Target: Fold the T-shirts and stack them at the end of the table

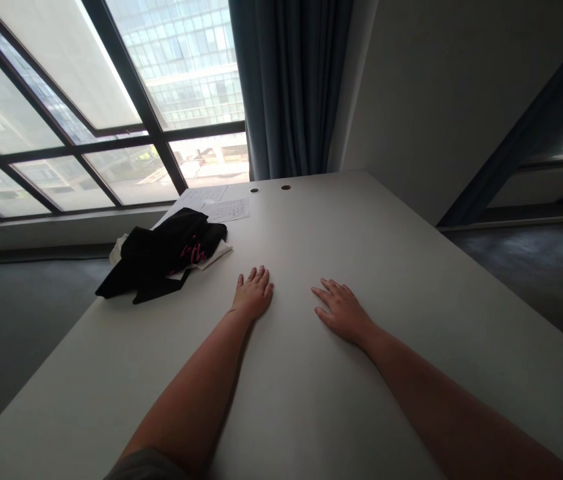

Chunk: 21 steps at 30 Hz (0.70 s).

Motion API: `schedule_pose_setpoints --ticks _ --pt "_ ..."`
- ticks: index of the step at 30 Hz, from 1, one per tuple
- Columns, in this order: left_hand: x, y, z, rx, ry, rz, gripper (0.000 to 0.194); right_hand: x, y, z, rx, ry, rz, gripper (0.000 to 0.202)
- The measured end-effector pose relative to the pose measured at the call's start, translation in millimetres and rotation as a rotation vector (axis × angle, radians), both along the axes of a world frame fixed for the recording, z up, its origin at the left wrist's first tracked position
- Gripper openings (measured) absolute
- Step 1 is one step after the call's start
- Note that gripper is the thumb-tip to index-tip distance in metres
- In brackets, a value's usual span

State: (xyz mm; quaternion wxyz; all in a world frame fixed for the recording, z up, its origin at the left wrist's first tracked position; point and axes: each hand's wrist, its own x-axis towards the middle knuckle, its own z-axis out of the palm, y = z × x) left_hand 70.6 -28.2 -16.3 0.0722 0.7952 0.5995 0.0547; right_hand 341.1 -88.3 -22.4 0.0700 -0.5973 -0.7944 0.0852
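My left hand (pixel 253 293) lies palm down on the white table (pixel 291 373), its fingers a little apart and holding nothing. To the right, my right hand (pixel 342 310) also rests on the tabletop with its fingers spread and nothing in it. A gap of bare tabletop separates the two hands. Nearest to my left hand is a crumpled black cloth (pixel 161 257) with pink lettering, lying at the table's left edge. Some white material (pixel 216 255) sticks out from under the cloth.
Printed papers (pixel 228 210) lie behind the cloth. Two round holes, one light-rimmed (pixel 254 191) and one brown (pixel 286 187), sit near the table's far edge. Beyond are windows (pixel 196 67), a dark blue curtain (pixel 291 87) and a wall (pixel 411 87).
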Motion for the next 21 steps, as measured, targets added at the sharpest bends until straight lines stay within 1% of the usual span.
schedule_pose_setpoints --ticks 3,7,10,16,21 --pt "1.3 -3.9 3.4 -0.013 0.016 -0.072 0.058 0.1 0.0 -0.7 0.002 -0.002 0.001 0.060" --pt "1.6 -12.6 7.6 -0.032 0.033 -0.103 0.058 -0.6 -0.7 1.9 -0.002 -0.004 0.002 0.059" --pt "-0.7 -25.4 9.3 -0.046 0.041 -0.132 0.059 -0.9 -1.0 4.0 -0.008 -0.005 0.002 0.060" --pt "-10.3 -53.6 7.8 -0.064 0.045 -0.154 0.063 -0.1 -0.9 1.6 0.002 -0.005 0.006 0.059" --pt "-16.1 -64.2 4.7 -0.040 0.054 -0.167 0.063 0.5 -1.0 -0.1 0.011 -0.010 0.004 0.059"
